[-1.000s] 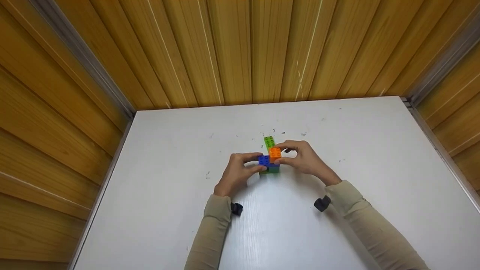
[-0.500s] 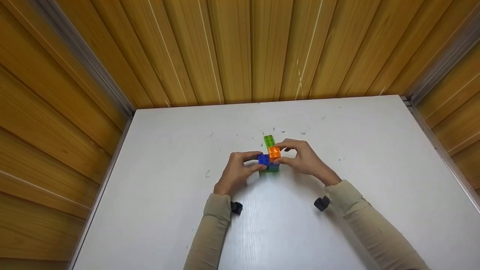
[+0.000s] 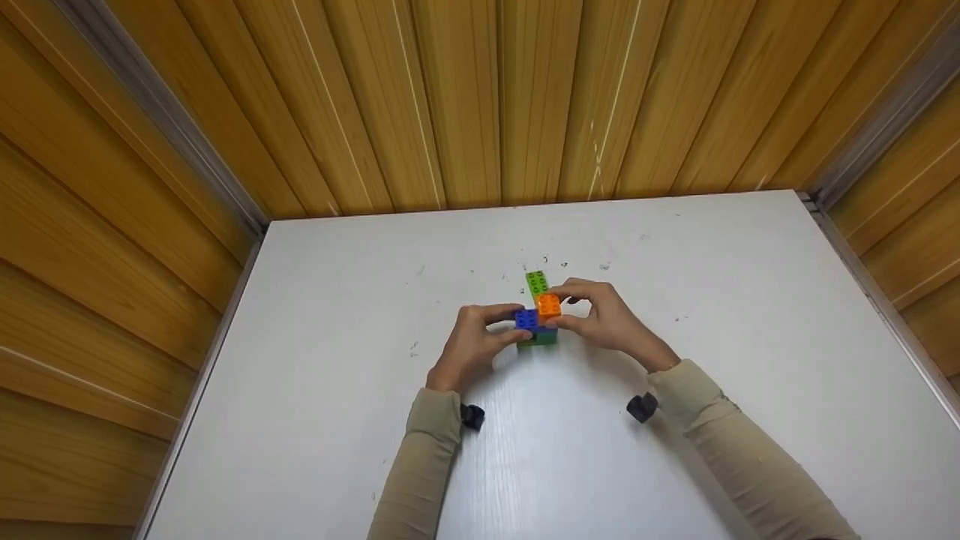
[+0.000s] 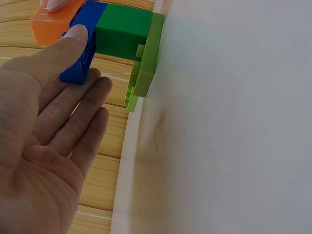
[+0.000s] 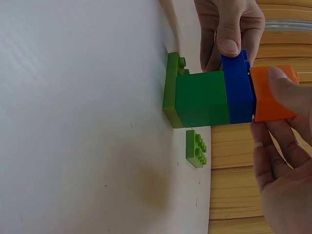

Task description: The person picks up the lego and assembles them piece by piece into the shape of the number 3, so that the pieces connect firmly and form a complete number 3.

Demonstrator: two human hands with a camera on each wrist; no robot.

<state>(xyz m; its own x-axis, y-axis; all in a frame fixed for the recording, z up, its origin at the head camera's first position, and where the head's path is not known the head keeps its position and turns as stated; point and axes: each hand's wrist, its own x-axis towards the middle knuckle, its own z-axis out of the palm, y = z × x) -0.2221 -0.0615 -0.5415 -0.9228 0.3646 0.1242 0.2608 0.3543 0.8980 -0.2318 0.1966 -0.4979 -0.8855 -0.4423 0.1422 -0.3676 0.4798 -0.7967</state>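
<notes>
A small stack of toy building bricks stands on the white table. At its bottom lies a light green base brick (image 5: 170, 92), with a dark green block (image 5: 202, 99) on it. A flat blue brick (image 3: 526, 319) tops the green block. My left hand (image 3: 472, 341) pinches the blue brick's left end between thumb and fingers. My right hand (image 3: 604, 319) grips an orange block (image 3: 548, 306) by its sides, at the right end of the blue brick's top. In the right wrist view a thin dark line shows between orange and blue. The right hand's fingers partly hide the orange block.
Just behind the stack lies another light green studded brick (image 3: 536, 281); the right wrist view shows it apart from the base. Small dark marks dot the white table (image 3: 337, 300). Wood-patterned walls (image 3: 465, 97) rise at the table's back and sides.
</notes>
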